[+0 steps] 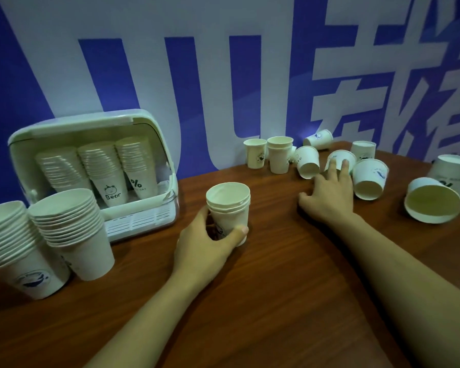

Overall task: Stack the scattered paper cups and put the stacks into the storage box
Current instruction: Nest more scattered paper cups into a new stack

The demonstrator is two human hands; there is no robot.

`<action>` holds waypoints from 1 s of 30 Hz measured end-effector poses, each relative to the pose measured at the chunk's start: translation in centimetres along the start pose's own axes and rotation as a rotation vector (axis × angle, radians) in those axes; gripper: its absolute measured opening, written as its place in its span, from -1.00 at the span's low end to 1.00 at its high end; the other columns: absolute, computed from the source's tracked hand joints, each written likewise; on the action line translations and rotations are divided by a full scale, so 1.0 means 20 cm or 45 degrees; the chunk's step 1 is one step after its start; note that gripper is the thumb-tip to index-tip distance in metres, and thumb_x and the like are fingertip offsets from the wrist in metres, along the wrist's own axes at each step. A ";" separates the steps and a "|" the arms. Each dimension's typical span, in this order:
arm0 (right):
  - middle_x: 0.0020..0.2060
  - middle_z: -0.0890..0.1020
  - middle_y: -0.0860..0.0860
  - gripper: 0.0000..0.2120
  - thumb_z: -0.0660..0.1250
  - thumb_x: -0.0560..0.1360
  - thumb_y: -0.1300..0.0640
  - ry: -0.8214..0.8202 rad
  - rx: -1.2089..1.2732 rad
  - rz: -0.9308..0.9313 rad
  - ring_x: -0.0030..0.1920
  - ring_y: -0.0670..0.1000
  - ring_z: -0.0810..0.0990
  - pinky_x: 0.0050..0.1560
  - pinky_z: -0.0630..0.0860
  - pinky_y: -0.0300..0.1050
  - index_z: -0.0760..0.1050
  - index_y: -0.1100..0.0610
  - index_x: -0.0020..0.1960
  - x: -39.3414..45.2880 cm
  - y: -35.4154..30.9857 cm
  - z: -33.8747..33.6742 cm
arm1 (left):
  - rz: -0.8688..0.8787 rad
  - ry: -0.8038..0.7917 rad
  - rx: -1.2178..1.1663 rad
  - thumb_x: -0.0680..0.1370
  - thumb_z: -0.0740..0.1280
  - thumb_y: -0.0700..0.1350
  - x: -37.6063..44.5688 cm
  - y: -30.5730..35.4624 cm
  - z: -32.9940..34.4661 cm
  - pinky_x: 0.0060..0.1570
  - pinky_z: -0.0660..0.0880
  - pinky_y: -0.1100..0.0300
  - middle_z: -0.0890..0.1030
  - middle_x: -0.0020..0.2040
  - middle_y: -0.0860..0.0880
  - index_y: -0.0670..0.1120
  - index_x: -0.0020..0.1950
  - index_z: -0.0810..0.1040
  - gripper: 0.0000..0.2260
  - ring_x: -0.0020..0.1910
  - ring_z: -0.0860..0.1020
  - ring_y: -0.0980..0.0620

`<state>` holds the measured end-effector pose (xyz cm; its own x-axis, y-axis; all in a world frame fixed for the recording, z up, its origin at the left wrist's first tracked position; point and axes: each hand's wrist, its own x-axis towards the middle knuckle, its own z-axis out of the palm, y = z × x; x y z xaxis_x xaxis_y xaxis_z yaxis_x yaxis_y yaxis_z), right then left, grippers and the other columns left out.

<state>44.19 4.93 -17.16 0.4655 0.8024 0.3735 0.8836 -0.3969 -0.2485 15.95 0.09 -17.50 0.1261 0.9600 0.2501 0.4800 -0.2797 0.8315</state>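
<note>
Your left hand grips a short nested stack of thin white paper cups, thumb and fingers curled round its wall; about four rolled rims show, stack upright on the table, dark wood-grain laminate. Your right hand is spread flat, fingers straight, tips touching a tipped cup among the scattered ones.

Storage box: pale glossy plastic, rounded corners, lid swung up, slatted base. Three tall stacks inside, tapered, printed "Bear" and "%" on two.

Just left of the box: two tall loose stacks, ribbed with rims, leaning.

Scattered at far right: roughly ten loose units. Upright: a single cup and a small nested stack. Two wider ones at right edge. Rest lie on sides or inverted.
</note>
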 end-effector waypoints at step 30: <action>0.18 0.52 -0.19 -0.28 0.60 0.29 0.20 -0.117 1.505 -0.565 0.12 -0.19 0.59 -0.04 0.63 -0.22 0.34 -0.06 0.34 -0.32 -0.35 -0.57 | -0.008 0.013 -0.008 0.23 0.44 0.46 0.03 -0.02 0.02 0.29 0.57 -0.08 0.68 0.20 0.23 0.26 0.44 0.47 -0.20 0.23 0.61 0.07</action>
<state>35.58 -2.56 -7.69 0.0944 0.8109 0.5775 0.3553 0.5145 -0.7804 16.22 0.78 -17.96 0.1147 0.9614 0.2500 0.4752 -0.2741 0.8361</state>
